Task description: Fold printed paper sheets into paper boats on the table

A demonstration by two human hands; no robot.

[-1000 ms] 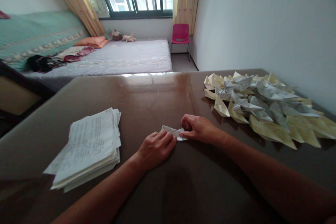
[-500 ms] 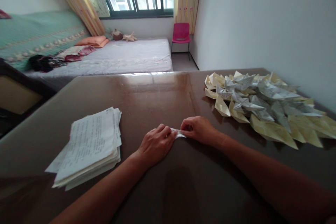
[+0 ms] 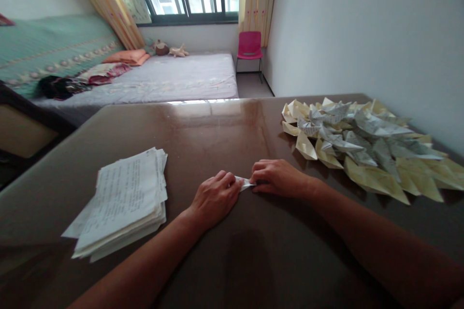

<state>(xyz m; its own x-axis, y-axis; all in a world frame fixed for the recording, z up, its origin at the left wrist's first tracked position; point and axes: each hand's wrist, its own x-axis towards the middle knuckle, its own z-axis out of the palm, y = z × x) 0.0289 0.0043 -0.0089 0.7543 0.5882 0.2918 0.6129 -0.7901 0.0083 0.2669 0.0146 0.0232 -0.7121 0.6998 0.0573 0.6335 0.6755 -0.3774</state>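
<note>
A small folded piece of white paper (image 3: 246,184) lies on the brown table (image 3: 203,140) between my hands, mostly covered by fingers. My left hand (image 3: 218,196) is closed, its fingertips pressing the paper's left part against the tabletop. From the other side, my right hand (image 3: 276,178) pinches the right tip with bent fingers. Left of my hands is a stack of printed sheets (image 3: 123,198). Folded paper boats (image 3: 344,140), cream and white, are heaped to the right.
The right side of the table meets a white wall (image 3: 344,29). Beyond the far edge stand a bed (image 3: 192,77) and a pink chair (image 3: 250,46). A dark chair back (image 3: 29,125) is at the left edge.
My right hand's fingers have come down flatter over the paper's right tip. Less of the paper shows now. My left hand stays in nearly the same place.
</note>
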